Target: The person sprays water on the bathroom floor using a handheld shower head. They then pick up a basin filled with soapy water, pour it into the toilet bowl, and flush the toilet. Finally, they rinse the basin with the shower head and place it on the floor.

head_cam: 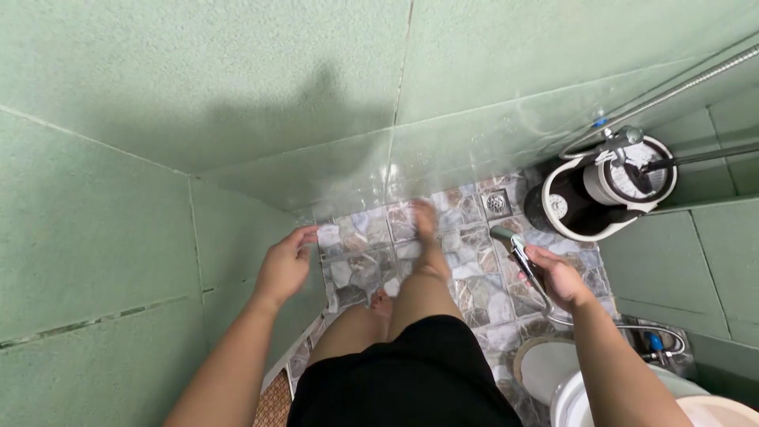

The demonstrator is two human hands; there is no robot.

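The right hand (pixel 560 278) is closed around the grip of a chrome spray nozzle (pixel 512 243), fingers wrapped over the handle with the nozzle head sticking out to the far left of the fist, tilted down toward the patterned stone-look floor tiles (pixel 474 296). A metal hose (pixel 632 326) runs from below the hand and curves off to the near right, ending by a wall fitting with a blue valve (pixel 655 341).

The left hand (pixel 285 265) holds nothing; its fingers are loosely spread and slightly curled, fingertips touching or just beside the green wall tile (pixel 118 237) on the left, where that wall meets the floor.

Between the two hands the person's legs show, in black shorts (pixel 403 375), one bare foot (pixel 425 221) stretched out far over the wet tiles. Beyond the foot a small square floor drain (pixel 496 203) sits near the far wall.

At the far right stands a dark mop bucket with a white spinner basket (pixel 609 190), a mop handle leaning out of it to the right. At the near right, the rim of a white toilet bowl (pixel 577 395) is partly in view, under the right forearm
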